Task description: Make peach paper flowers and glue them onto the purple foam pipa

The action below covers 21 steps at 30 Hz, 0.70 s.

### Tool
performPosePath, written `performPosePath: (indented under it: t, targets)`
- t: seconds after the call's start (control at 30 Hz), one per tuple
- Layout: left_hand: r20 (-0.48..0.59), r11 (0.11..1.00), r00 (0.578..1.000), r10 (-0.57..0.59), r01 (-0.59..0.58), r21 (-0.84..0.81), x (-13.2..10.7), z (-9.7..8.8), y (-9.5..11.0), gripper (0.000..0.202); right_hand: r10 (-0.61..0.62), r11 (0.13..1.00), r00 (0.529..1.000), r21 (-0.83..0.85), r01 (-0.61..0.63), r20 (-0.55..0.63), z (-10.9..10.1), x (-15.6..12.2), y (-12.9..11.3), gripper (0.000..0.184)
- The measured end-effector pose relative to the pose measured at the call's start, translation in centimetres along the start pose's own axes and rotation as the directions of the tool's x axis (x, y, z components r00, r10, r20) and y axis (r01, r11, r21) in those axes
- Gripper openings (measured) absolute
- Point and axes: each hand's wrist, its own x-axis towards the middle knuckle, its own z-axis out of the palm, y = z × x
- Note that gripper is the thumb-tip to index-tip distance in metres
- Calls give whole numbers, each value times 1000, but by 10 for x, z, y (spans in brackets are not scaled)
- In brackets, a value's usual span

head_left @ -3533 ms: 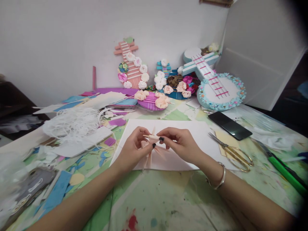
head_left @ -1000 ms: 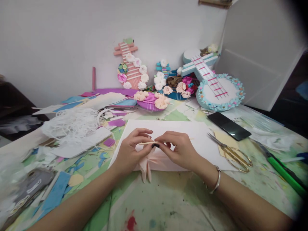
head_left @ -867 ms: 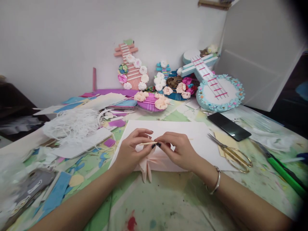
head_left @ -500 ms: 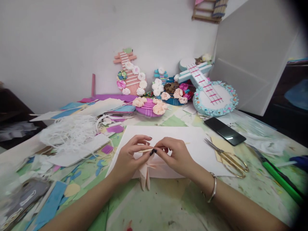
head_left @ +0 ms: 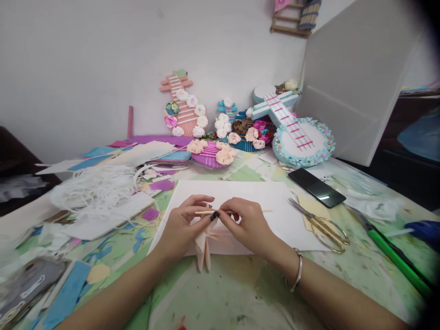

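A thin pale wooden stick (head_left: 267, 211) lies level between both hands, over the white paper sheet (head_left: 282, 229). My right hand (head_left: 250, 224) is closed in a pinch on it, thumb and fingertips together. My left hand (head_left: 182, 224) is closed too, its thumb meeting the right thumb at the stick. From the left fingers hangs a peach crepe paper piece (head_left: 203, 252) with long pointed strips. Its upper end is hidden by the fingers.
Scissors with gold handles (head_left: 330, 231), a black phone (head_left: 316, 187) and a green-handled cutter (head_left: 395, 256) lie to the right. Tangled white string (head_left: 96, 188) and paper scraps cover the left. Decorated model instruments, including a light-blue one (head_left: 302, 142), stand at the back.
The view has shifted slightly, moving everything a little to the left. Both hands keep their pinch, and the stick now looks more level.
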Motion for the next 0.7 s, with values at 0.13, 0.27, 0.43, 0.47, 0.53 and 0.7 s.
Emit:
performPosePath:
  t: [0.13, 0.27, 0.43, 0.47, 0.53, 0.7]
  targets:
    - [13, 993, 998, -62, 63, -102, 1, 2, 1, 12, 4, 1000, 1000, -13, -4, -7, 0, 0, -1, 16]
    - [22, 989, 999, -44, 47, -138, 0, 2, 2, 11, 27, 1000, 1000, -2, -27, -15, 0, 0, -3, 16]
    - [26, 992, 998, -53, 56, -113, -2, 1, 4, 11, 83, 996, 996, 29, -82, -24, 1, 1, -5, 17]
    - [25, 992, 998, -57, 60, -110, -2, 1, 4, 11, 91, 995, 996, 29, -91, -23, 1, 1, -5, 17]
    - [25, 992, 998, -63, 66, -105, -2, 2, 5, 12, 102, 994, 995, 27, -102, -19, 1, 1, -6, 17]
    - [14, 990, 997, -73, 74, -121, -1, 2, 4, 12, 77, 997, 996, 27, -76, -33, 1, 0, -6, 21]
